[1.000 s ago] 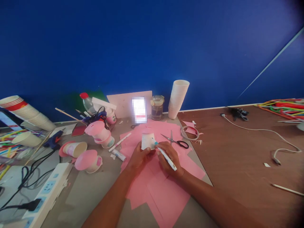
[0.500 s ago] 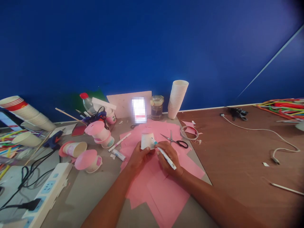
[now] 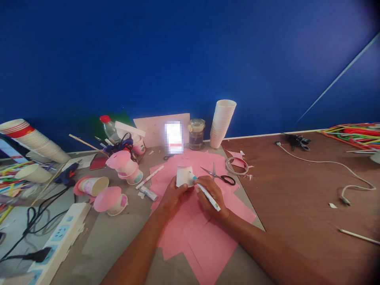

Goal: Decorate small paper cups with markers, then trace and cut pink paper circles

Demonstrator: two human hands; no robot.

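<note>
One cup point(image 3: 183, 175) juts forward from the left hand point(image 3: 175, 194), which grips its near edge; the right hand point(image 3: 214, 189) pinches a marker point(image 3: 209, 197), tip at the cup's right side.

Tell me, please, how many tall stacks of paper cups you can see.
2: one tilted stack at the far left, and another stack right of the clear jar, near the blue wall. Others may be hidden.
</note>
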